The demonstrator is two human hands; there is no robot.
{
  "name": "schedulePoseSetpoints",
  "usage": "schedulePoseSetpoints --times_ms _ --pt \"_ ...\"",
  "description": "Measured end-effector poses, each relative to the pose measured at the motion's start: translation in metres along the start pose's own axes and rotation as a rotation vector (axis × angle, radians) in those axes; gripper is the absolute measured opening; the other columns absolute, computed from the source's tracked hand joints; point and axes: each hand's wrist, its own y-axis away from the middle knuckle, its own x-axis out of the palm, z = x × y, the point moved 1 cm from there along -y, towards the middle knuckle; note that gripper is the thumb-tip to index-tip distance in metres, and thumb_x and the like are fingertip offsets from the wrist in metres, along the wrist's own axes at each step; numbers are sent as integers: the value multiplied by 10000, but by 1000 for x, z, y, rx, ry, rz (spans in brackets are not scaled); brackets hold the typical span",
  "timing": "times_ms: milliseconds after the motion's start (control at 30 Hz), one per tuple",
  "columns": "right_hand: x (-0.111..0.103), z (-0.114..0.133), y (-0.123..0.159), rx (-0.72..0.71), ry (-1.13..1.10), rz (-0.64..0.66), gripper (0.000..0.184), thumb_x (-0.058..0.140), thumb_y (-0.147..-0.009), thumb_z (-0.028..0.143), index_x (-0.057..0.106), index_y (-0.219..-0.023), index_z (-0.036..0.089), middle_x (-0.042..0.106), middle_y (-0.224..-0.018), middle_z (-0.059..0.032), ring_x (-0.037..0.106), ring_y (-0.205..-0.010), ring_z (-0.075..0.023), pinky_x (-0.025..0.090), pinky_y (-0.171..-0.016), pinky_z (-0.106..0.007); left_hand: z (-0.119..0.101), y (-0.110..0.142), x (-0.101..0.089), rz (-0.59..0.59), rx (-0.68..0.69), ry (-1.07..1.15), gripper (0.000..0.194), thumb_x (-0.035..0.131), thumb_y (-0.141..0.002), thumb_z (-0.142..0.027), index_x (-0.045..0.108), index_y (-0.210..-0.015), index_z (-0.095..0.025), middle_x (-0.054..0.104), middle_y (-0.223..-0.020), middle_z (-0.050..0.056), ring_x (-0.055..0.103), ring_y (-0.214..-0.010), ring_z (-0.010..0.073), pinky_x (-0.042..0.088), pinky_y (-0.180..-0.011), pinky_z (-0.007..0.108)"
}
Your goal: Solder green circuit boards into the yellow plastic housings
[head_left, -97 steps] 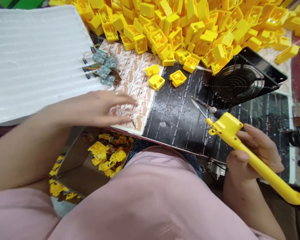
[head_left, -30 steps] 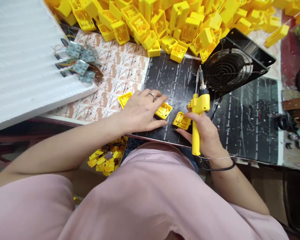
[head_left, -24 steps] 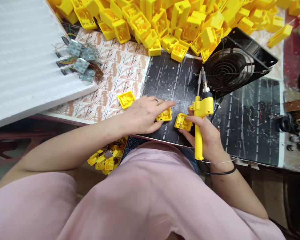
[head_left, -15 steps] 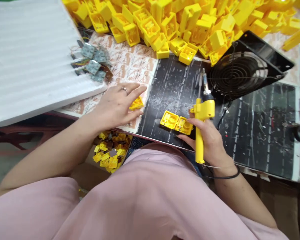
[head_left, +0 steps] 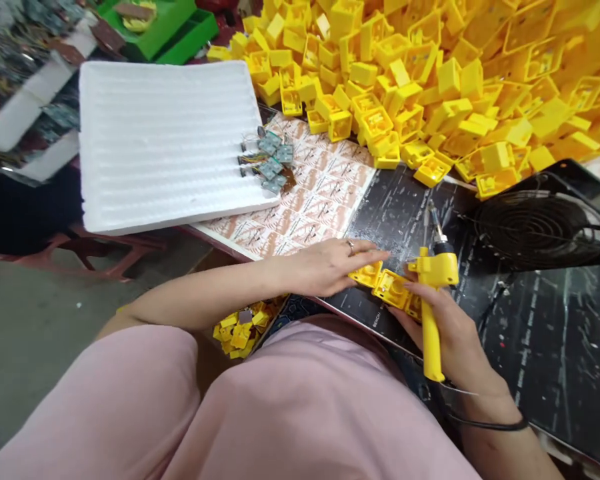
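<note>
My left hand (head_left: pixel 330 267) is closed round a small open yellow plastic housing (head_left: pixel 369 274), thumb and fingers at its edges, on the black mat. Right beside it a second yellow housing (head_left: pixel 392 288) lies open side up. A third housing (head_left: pixel 413 307) sits at the fingertips of my right hand (head_left: pixel 453 327), partly hidden by them. That hand also grips a yellow soldering gun (head_left: pixel 434 320), its metal tip pointing away from me over the mat.
A large heap of yellow housings (head_left: pixel 405 87) fills the back. A black fan (head_left: pixel 535 227) stands at right. White foam board (head_left: pixel 170 147) with grey wired circuit modules (head_left: pixel 273 163) on its edge lies left. A box of yellow parts (head_left: pixel 240 330) is below the table edge.
My left hand has brought its yellow housing right across the table, up against the row of the other two. My right hand keeps the soldering gun. The view has swung left.
</note>
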Motion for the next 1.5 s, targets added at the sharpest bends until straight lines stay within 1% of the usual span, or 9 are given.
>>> schedulePoseSetpoints --times_ms 133,333,433,567,867,1000,1100,1267,1500 --pt "-8 -7 4 -14 71 0 602 840 -917 394 566 -1443 291 779 -1258 -106 800 -1064 -321 674 -891 -487 24 -8 -47 -30 -285 -154 564 655 -1044 -359 571 -1570 -175 654 -1540 148 692 -1288 279 559 -1111 424" --pt "-5 -4 6 22 141 -146 462 819 -934 280 630 -1356 293 827 -1139 -67 802 -821 -239 639 -656 -351 141 -9 -162 -226 -1039 -586 618 458 -1099 -581 757 -1299 -78 655 -1441 108 434 -1489 386 378 -1214 622" --pt "-3 -1 4 19 135 -169 379 787 -948 210 658 -1301 263 831 -1115 -69 811 -842 -224 649 -681 -317 184 -12 -168 -68 -1152 -556 793 473 -945 -850 771 -1194 -158 723 -1166 10 478 -1361 277 382 -1208 542" --pt "-5 1 -4 -7 122 -194 265 777 -943 140 672 -1168 233 839 -1073 -58 824 -865 -211 662 -699 -294 200 -16 -147 -21 -1070 -521 440 684 -877 -591 815 -1046 -208 763 -1052 43 558 -1264 294 329 -1222 570" --pt "-2 -1 -2 13 154 -231 467 778 -909 86 691 -1324 280 846 -1011 -29 809 -758 -216 615 -586 -295 175 31 -163 -557 -761 251 1183 456 -651 -1095 633 -1426 -218 755 -1381 91 673 -1241 278 576 -939 506" --pt "-4 -1 -3 3 118 -248 436 796 -899 92 708 -1293 257 848 -1018 -44 818 -784 -224 630 -602 -295 127 37 -168 -673 -611 433 980 603 -706 -1046 635 -1316 -280 766 -1363 -23 657 -1247 252 581 -1017 506" --pt "-6 8 -9 25 66 -248 391 707 -965 94 678 -1328 237 844 -1084 -69 836 -884 -245 697 -721 -349 81 18 -143 -517 -550 557 686 851 -675 -842 668 -913 -225 798 -897 31 732 -824 201 619 -845 459" --pt "-5 32 -22 71 -75 -258 481 713 -948 51 642 -1354 299 815 -1241 -59 822 -1071 -228 714 -908 -351 23 -18 -68 -18 -456 760 295 687 -934 -484 666 -908 -191 684 -647 19 704 -618 170 597 -681 355" --pt "-13 47 -29 14 -103 -300 604 747 -942 73 528 -1432 352 827 -1193 -28 825 -1058 -224 709 -931 -364 -5 -31 -12 27 -352 974 294 712 -929 -452 687 -860 -168 752 -755 44 722 -693 153 602 -674 275"
